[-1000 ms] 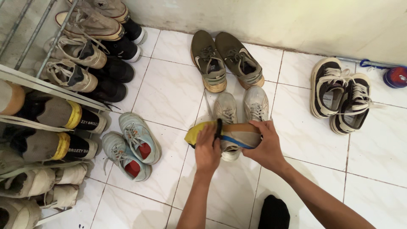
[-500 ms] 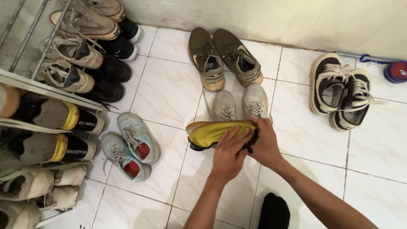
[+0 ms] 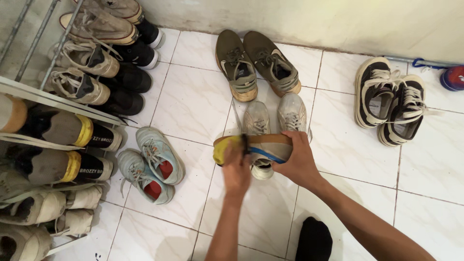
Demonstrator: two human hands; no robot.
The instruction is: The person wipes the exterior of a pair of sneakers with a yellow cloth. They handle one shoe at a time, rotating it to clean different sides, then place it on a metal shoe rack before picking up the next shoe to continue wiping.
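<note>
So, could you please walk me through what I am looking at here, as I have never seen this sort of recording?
There is no machine: a person wears a camera on the head, so the one view looks down at their own two bare hands over a white tiled floor. The right hand grips a shoe turned on its side, with a tan sole, a yellow toe and a blue stripe. The left hand presses on that shoe near the toe, with something dark in it; what it is I cannot tell. On the floor lie pairs of shoes: an olive pair, a pale grey pair, a light blue pair and a black-and-white pair. At the left stands a metal rack full of shoes.
</note>
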